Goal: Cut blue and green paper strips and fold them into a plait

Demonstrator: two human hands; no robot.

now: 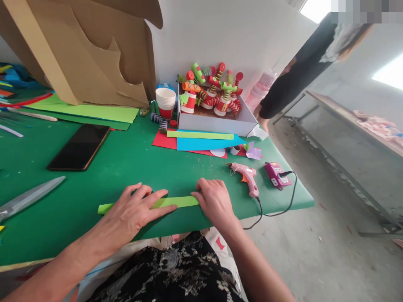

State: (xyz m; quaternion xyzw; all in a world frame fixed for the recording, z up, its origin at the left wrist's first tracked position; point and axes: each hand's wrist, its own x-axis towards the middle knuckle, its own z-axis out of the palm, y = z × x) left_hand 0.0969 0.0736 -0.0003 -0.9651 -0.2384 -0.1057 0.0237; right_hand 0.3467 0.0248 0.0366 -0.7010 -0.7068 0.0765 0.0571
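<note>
A light green paper strip (pixel 185 201) lies along the near side of the green table, its left end slightly curled. Across its left part rests my left hand (pixel 138 205), fingers spread and pressing it down. My right hand (pixel 215 201) is closed at the strip's right end, thumb on the paper and fingers curled, partly hiding that end. To the right of my right hand lies a pink hot glue gun (pixel 247 176), its nozzle pointing left.
A white box (pixel 217 124) of paper-and-cup figures stands behind coloured paper sheets (pixel 204 144). Stacked paper cups (pixel 165 100), a phone (pixel 80 147), a scissors blade (pixel 31 197) and a purple power socket (pixel 277 175) with a cable are about. Another person (pixel 296 71) stands beyond the table.
</note>
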